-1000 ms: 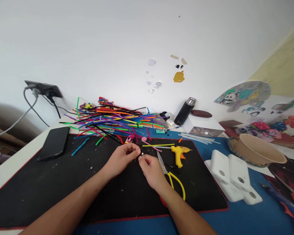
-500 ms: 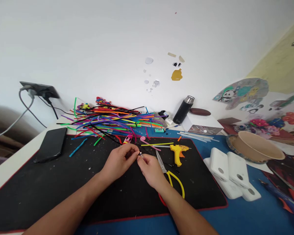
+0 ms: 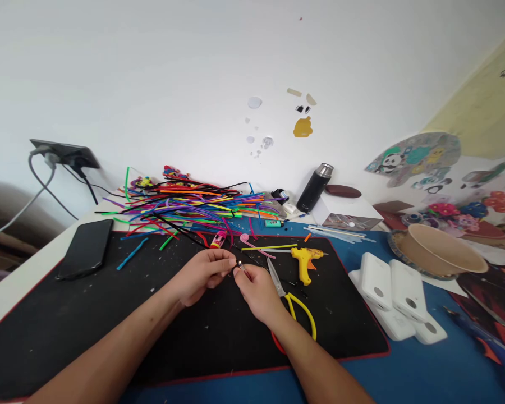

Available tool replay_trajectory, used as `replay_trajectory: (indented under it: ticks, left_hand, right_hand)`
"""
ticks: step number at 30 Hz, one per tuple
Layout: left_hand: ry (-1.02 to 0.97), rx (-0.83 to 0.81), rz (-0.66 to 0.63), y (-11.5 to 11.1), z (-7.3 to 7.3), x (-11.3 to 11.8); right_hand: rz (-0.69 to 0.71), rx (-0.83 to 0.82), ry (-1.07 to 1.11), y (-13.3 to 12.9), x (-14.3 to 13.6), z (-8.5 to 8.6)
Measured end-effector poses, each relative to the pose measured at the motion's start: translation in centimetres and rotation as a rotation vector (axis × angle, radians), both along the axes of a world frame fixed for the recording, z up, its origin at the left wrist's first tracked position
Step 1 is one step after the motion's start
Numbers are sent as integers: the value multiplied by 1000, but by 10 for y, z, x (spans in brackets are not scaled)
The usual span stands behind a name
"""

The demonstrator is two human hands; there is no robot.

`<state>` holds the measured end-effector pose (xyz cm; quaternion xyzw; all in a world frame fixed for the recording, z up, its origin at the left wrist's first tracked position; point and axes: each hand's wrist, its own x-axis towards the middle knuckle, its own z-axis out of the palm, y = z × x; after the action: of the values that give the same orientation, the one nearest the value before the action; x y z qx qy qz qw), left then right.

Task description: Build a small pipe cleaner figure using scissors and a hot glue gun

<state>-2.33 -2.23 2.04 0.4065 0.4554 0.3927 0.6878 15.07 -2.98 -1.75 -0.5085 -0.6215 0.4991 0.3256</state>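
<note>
Above the black mat [image 3: 122, 314], my left hand [image 3: 202, 275] pinches something small and dark at its fingertips. My right hand [image 3: 256, 289] is closed on a small object with a shiny metal tip, perhaps a lighter, close to the left fingertips. Just beyond the hands lie a pink tube [image 3: 219, 239], a pink spiral-ended strip [image 3: 244, 238] and a yellow-green strip [image 3: 269, 247]. Scissors [image 3: 276, 279] with yellow and red handles lie beside and partly under my right forearm. A yellow glue gun [image 3: 305, 265] rests to their right.
A pile of coloured pipe cleaners [image 3: 185, 205] lies along the wall. On the left is a black phone [image 3: 85, 248]. Further right are a black bottle [image 3: 315, 188], glue sticks [image 3: 340, 233], white devices [image 3: 376, 280] and a beige bowl [image 3: 446, 249].
My left hand has turned a little and its lower fingers have moved, while its fingertips stay near my right hand. The whole view has shifted slightly.
</note>
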Motion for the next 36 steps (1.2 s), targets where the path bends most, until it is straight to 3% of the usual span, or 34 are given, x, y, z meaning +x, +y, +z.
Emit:
replay_trajectory:
  ticks: [20, 28, 36]
  left_hand:
    - [-4, -73, -56, 0, -1, -3]
    - [149, 121, 97, -1, 2, 3]
    - [306, 312, 91, -1, 1, 3]
  right_hand:
    - [24, 5, -20, 0, 1, 5]
    - [24, 2, -21, -1, 1, 5]
    - [30, -25, 9, 0, 1, 2]
